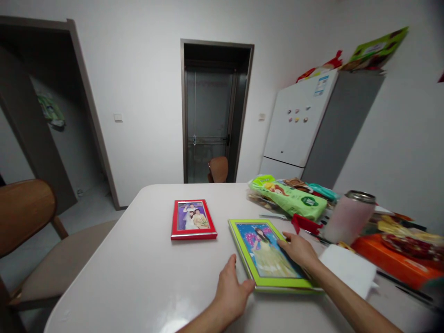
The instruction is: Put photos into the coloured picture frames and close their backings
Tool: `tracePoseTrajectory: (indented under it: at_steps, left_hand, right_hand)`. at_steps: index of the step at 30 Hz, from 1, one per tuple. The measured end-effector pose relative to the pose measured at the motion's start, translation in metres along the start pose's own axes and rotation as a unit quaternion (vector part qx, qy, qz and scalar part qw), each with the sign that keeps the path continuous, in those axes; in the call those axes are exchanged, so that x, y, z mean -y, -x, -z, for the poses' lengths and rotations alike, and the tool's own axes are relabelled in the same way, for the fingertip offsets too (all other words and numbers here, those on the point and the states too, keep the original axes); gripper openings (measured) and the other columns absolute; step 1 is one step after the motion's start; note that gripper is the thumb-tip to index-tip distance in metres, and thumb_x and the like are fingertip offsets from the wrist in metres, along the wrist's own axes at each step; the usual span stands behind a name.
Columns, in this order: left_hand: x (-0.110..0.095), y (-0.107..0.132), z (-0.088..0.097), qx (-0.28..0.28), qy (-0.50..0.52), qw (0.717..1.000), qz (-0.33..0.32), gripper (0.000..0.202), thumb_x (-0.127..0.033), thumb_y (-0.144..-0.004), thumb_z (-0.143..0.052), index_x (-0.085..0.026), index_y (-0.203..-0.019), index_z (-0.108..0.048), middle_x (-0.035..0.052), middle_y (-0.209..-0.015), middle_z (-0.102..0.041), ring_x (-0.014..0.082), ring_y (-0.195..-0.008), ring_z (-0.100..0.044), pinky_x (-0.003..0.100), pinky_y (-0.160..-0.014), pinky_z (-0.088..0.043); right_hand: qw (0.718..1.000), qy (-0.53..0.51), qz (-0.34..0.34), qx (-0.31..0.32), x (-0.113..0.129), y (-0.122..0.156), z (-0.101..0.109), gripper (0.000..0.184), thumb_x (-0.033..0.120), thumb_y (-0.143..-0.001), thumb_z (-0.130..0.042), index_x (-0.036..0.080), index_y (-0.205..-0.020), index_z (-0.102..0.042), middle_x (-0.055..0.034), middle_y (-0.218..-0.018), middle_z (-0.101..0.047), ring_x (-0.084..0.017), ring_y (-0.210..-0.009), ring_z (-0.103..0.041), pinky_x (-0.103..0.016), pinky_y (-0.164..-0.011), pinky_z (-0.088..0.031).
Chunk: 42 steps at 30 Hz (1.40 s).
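On a white table, a spread left hand is bordering a green photo frame while the right hand is resting over its side, grip unclear; handling is looking unfinished, a red frame sitting untouched beyond.

a hand could pass along the table left of the red frame, behind it toward the far edge, or through the narrow gap between it and the green frame. the left hand stands in the way at the green frame's near left corner; the right hand and forearm bar its right side, where the bottle, green pack and orange box crowd together.
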State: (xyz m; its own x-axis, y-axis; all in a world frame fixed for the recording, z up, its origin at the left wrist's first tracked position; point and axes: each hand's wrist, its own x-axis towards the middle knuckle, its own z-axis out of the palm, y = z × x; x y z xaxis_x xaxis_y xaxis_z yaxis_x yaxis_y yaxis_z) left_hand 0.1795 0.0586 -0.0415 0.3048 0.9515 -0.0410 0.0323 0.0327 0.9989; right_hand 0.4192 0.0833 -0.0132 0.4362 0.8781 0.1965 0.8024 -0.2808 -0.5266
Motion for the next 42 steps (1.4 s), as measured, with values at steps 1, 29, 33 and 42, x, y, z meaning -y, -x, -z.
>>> tracePoseTrajectory:
  at_steps: [1, 29, 33, 42]
  left_hand:
    - [0.002, -0.004, 0.012, -0.021, 0.022, 0.999, 0.013, 0.066, -0.011, -0.054, -0.065, -0.009, -0.115, -0.042, 0.0138, -0.119, -0.047, 0.0222, -0.109, -0.043, 0.026, -0.090, -0.032]
    - [-0.035, 0.096, 0.109, -0.097, -0.213, 0.928, -0.289, 0.044, -0.018, -0.073, -0.045, -0.016, -0.117, -0.043, 0.0097, -0.120, -0.048, 0.0230, -0.109, -0.043, 0.034, -0.092, -0.033]
    - [-0.014, 0.108, 0.106, 0.020, -0.398, 0.850, -0.345, 0.049, -0.020, -0.069, -0.048, -0.016, -0.118, -0.044, 0.0130, -0.122, -0.044, 0.0284, -0.106, -0.045, 0.040, -0.089, -0.036]
    - [0.010, 0.113, 0.104, 0.122, -0.494, 0.817, -0.271, 0.038, -0.022, -0.081, -0.039, -0.028, -0.118, -0.041, 0.0106, -0.121, -0.046, 0.0291, -0.103, -0.048, 0.039, -0.079, -0.044]
  right_hand:
    - [0.999, 0.011, 0.029, -0.011, 0.015, 0.002, -0.006, 0.041, 0.027, -0.068, -0.047, 0.004, -0.101, -0.057, -0.0199, -0.097, -0.060, -0.031, -0.093, -0.053, -0.041, -0.083, -0.034]
    - [0.772, -0.592, 0.000, 0.229, 0.200, 0.154, -0.028, 0.053, 0.049, -0.073, -0.037, 0.026, -0.121, -0.032, -0.0071, -0.117, -0.051, -0.021, -0.100, -0.051, -0.036, -0.076, -0.045]
    - [0.790, -0.550, -0.094, 0.253, 0.182, 0.163, -0.017, 0.057, 0.051, -0.067, -0.044, 0.020, -0.115, -0.043, -0.0097, -0.097, -0.063, -0.024, -0.080, -0.061, -0.036, -0.066, -0.049]
    - [0.894, -0.363, 0.013, 0.262, 0.135, 0.149, -0.059, 0.051, 0.024, -0.060, -0.049, 0.013, -0.109, -0.046, -0.0099, -0.095, -0.064, -0.021, -0.082, -0.060, -0.032, -0.073, -0.045]
